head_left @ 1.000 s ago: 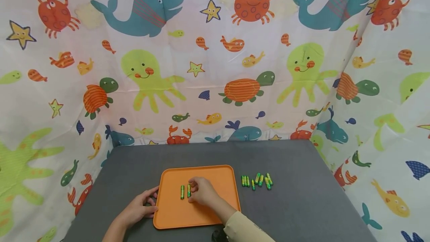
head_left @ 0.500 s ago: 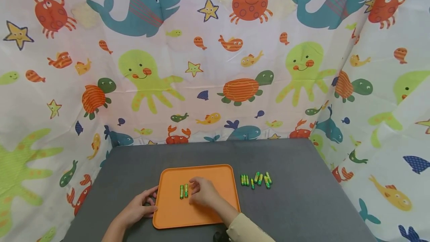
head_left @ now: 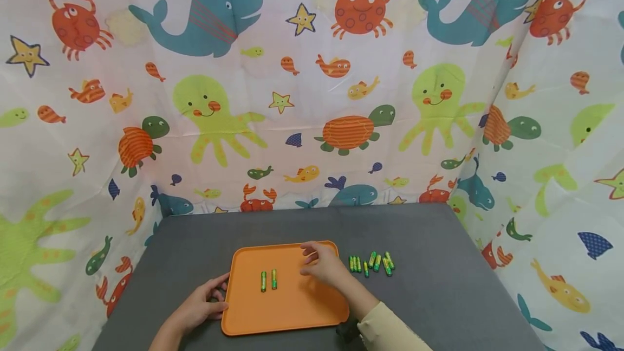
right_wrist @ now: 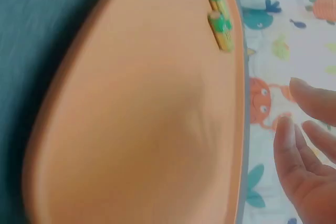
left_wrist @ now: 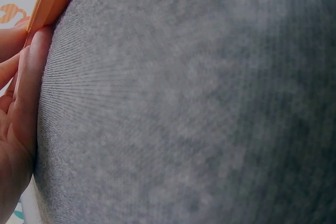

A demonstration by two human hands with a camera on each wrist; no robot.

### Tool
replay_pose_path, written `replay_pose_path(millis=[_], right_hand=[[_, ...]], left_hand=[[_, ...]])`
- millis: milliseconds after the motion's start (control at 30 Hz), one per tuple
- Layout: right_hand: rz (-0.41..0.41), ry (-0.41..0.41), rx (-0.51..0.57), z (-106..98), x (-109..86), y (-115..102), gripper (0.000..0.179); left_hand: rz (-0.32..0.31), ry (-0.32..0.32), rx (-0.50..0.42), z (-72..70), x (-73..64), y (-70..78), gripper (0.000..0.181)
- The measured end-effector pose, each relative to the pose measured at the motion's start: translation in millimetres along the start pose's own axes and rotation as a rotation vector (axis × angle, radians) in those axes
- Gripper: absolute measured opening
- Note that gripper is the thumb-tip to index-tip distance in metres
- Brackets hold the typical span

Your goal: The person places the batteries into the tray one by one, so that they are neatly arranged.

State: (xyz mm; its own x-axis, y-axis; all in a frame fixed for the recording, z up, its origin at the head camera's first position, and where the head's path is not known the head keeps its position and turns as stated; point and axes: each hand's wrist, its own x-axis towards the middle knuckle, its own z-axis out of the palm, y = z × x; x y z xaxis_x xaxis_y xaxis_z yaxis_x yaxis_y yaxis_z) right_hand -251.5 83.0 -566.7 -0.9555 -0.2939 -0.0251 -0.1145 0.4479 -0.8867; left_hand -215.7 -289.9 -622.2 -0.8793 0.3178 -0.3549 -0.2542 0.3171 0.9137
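- 2 batteries (head_left: 263, 281) lie side by side, apart, on tray (head_left: 287, 310); raised edge prob. stops rolling off.
- R hand (head_left: 324, 266) hovers above tray's right part, thumb & fingertips apart, pinching nothing.
- L hand (head_left: 199, 303) grips left edge w/ bent fingers, prob. for steadiness.
- More batteries (head_left: 377, 263) lie on table (head_left: 419, 297), at right.

Grey counter (head_left: 419, 305) bearing an orange tray (head_left: 287, 310) and a loose group of green-and-yellow batteries (head_left: 372, 259).
The counter is flat and dark, its surface looking like woven cloth close up beside the left grip (head_left: 197, 305). The orange tray lies flat on it, its left edge at the left grip, its right part below the right grip (head_left: 325, 267). The batteries lie directly on the counter, right of the right grip, past the tray's edge: three side by side nearest it, the rest farther off, some slanting.
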Motion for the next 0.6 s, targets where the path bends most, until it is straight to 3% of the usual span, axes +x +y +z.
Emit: replay_pose_path(millis=[267, 600], right_hand=[[-0.039, 0.071, -0.020, -24, -9.3, 12, 0.053], [-0.031, 0.167, 0.000, -56, -16.9, 34, 0.055]], left_hand=[[0.018, -0.018, -0.005, -0.9, -0.4, 0.8, 0.088], [-0.012, 0.008, -0.002, 0.8, 1.5, -2.2, 0.088]])
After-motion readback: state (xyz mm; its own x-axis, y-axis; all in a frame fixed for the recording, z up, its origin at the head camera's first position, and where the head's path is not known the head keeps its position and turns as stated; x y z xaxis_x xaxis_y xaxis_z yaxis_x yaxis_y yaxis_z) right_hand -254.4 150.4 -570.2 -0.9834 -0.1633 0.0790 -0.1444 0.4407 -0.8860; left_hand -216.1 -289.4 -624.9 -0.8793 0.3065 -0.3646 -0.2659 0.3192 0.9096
